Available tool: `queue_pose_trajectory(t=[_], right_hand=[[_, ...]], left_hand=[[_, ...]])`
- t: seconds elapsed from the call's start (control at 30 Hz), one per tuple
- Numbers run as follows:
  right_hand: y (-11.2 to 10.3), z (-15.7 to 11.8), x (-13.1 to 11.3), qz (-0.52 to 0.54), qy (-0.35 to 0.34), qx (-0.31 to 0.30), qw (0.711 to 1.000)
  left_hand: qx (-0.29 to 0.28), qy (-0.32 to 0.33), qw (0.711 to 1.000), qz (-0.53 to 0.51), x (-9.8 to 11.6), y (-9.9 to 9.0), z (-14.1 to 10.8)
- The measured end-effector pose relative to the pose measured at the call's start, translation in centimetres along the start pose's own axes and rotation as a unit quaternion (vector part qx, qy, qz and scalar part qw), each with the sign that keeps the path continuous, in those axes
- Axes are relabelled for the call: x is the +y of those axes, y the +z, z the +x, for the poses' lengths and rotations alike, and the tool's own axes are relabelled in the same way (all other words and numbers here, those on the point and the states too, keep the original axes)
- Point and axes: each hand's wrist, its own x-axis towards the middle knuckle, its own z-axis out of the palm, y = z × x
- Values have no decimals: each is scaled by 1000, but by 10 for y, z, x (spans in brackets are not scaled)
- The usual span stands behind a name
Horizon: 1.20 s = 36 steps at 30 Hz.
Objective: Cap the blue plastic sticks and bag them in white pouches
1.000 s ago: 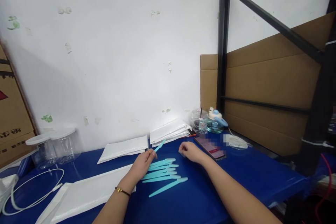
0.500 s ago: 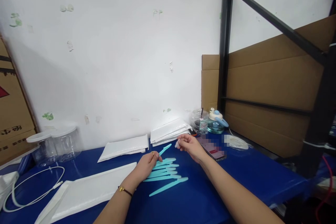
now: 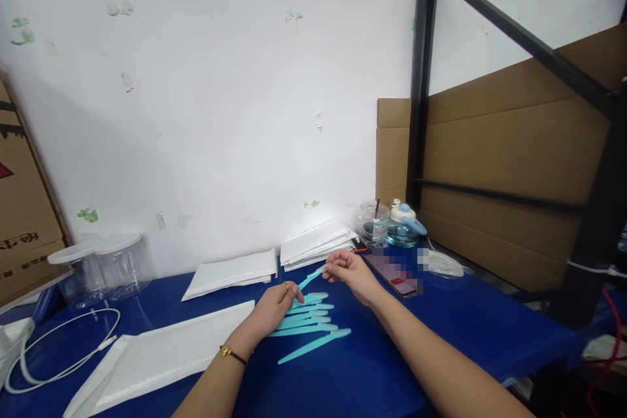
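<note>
A teal razor-like stick (image 3: 309,279) is pinched by its lower end in my left hand (image 3: 278,305). My right hand (image 3: 349,273) is closed at the upper tip of that stick, with a small whitish piece between its fingers that meets the tip. Several similar teal sticks (image 3: 306,322) with pale tips lie in a row on the blue table, partly under my left hand. One more teal stick (image 3: 313,346) lies slanted nearest to me.
White padded envelopes (image 3: 171,353) lie left, with stacks (image 3: 318,245) near the wall. Clear jars (image 3: 122,268) and a white cable (image 3: 68,382) are at the left. A phone (image 3: 392,274), a plastic cup (image 3: 373,225) and a bottle (image 3: 402,228) stand or lie at the right.
My right hand has moved slightly left, bringing the whitish piece from beside the held stick onto its tip. My left hand still holds the stick.
</note>
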Motion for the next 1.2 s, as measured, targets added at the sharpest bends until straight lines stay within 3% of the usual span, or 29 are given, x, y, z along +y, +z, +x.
queue_pose_trajectory(t=[0.2,0.43,0.57,0.7,0.87,1.03,1.2], right_hand=[[7,-3,2,-18,17,-35,999],[8,-3,8,-14,27,-32,999],[-1,0,13,-122,22,-59,991],[-14,2,18,-280,-4,-96,955],[-21,-6,6,-374,-25,-152,915],[-7,-18,-4,-462,-12,-294,837],[16,-29,-5,-535,-63,-310,783]], left_hand=[[-9,20,999,27,2,-1,-1],[-9,31,998,56,2,0,-1],[-8,39,994,106,1,2,-1],[4,32,988,150,0,0,-7],[-73,-4,980,184,5,-3,-18],[-81,8,980,183,17,-1,-20],[-63,27,965,254,31,13,-21]])
